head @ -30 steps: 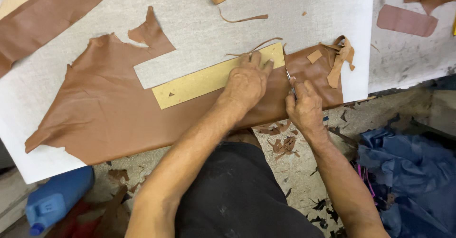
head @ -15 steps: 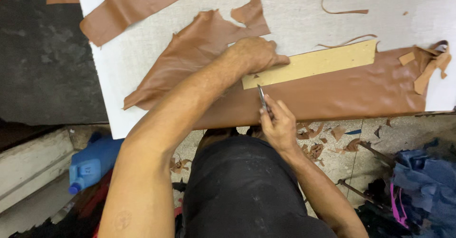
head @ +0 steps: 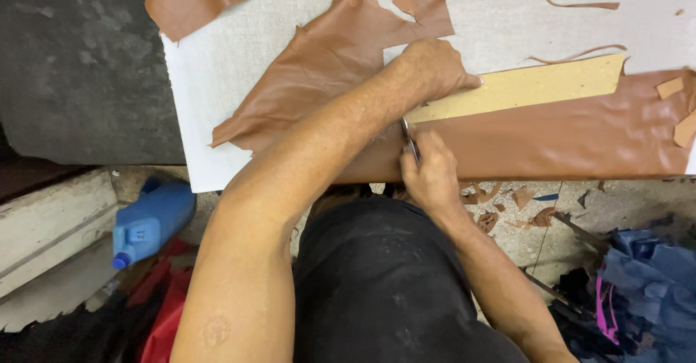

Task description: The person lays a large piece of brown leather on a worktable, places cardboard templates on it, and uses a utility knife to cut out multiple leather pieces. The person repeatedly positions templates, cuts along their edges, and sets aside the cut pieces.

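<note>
Head view, looking down at a white cutting table [head: 239,59]. Left hand [head: 433,69] lies palm down, fingers together and flat, pressing the left end of a long tan cardboard strip template [head: 536,86]; it grips nothing, only pins the strip. The strip lies on a large brown leather hide [head: 551,142], which is spread along the table's near edge, its ragged left part reaching up and left under the forearm. Right hand [head: 431,171] is curled tight round a thin metal cutting blade [head: 410,140] (handle hidden in the fist), tip set on the leather just beside the strip's lower edge, close below the left hand. Another brown leather piece [head: 210,1] lies at the table's far left corner, well apart. Thin curled leather trimmings [head: 580,4] sit on the bare table above the strip. Small leather scraps [head: 507,207] lie on the floor below the table edge. Blue plastic jug [head: 148,222] lies on the floor at left; dark blue cloth heap [head: 645,290] at right.
</note>
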